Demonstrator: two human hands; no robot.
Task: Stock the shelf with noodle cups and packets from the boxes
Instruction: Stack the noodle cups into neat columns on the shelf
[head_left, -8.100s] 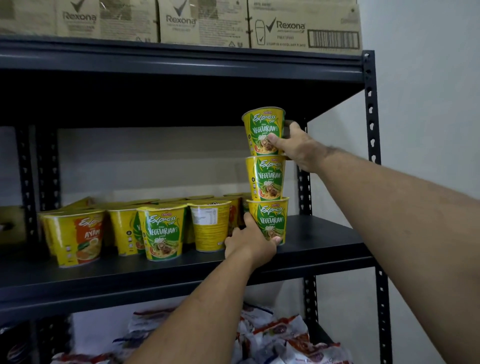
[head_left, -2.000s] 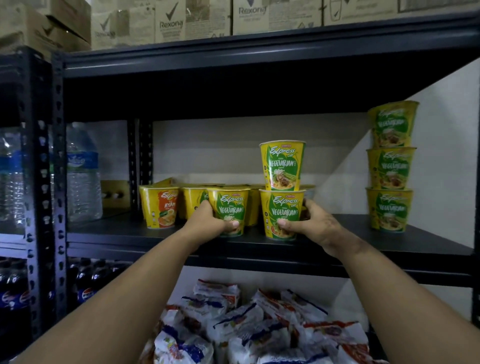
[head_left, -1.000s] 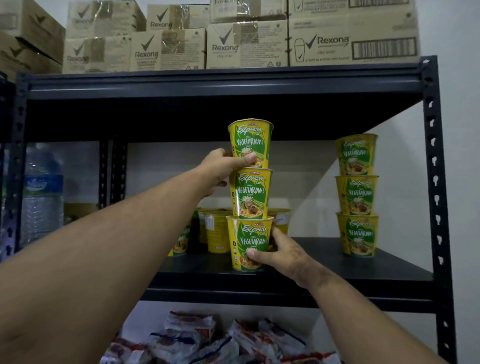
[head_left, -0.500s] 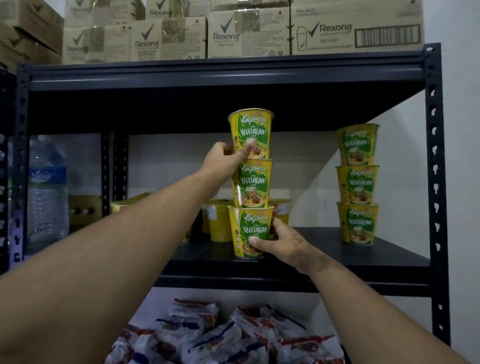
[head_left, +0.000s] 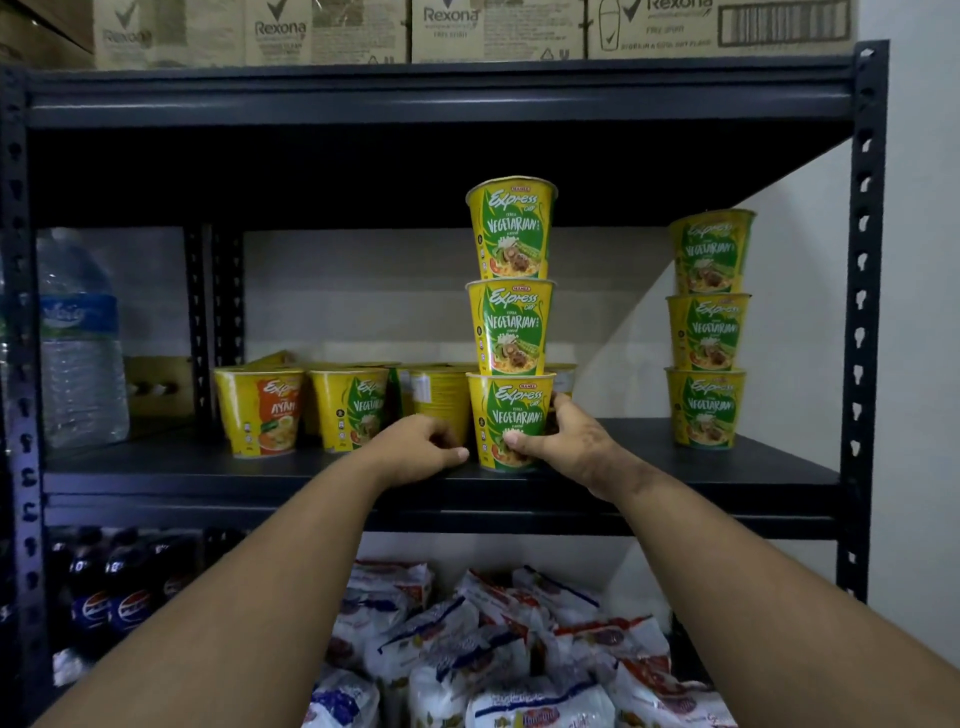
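Cup stack (head_left: 511, 327) stands three high mid-shelf (head_left: 727, 467). Right hand (head_left: 566, 441) grips the bottom cup; left hand (head_left: 415, 447), fingers curled, seems empty beside it. Slide it low and slowly so it won't topple.

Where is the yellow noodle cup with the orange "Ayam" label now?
In the head view, the yellow "Ayam" cup stands at the left end of the cup row on the middle black shelf, right of the large water bottle.

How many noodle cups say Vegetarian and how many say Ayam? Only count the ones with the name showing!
Vegetarian cups: 7 (middle stack 3, right stack 3, row cup 1)
Ayam cup: 1
Total: 8
Other cups hide their names, so they are not counted.
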